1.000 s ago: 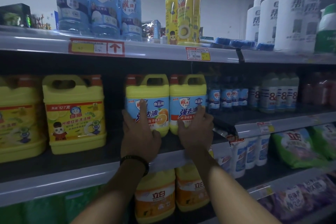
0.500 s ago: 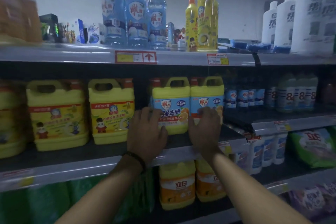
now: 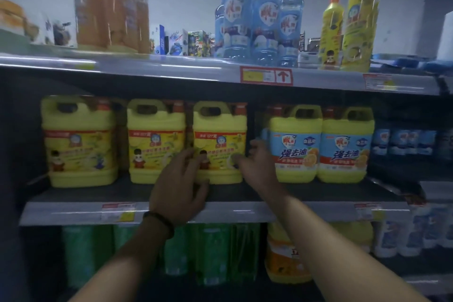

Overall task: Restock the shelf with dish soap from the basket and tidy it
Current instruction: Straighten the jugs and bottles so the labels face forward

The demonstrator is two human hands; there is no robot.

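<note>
Step in hand, as I read it: tidying, not loading. No basket in view, and neither hand carries a bottle.

Both hands are at the third yellow-label dish soap jug, which stands upright on the middle shelf, set back from the front rail. My left hand, with a dark wristband, has its fingers spread and roughly straight, the tips touching the jug's lower left front corner. My right hand is at the jug's right edge, with one finger laid across the label and the others up in the gap beside it. It is blurred, so I cannot tell whether it grips or only touches.

Row order on the shelf: two matching yellow-label jugs to the left, close together, then this jug, then a dark gap, then two blue-label dish soap jugs touching each other.

Next move, my guess: square this jug with its neighbours, either sliding it forward to the rail or closing the gap on its right. It looks full and heavy, so push low on the body with both hands, keep it upright, and keep the label facing out. Bumping the blue-label jug beside it is the risk.
</note>
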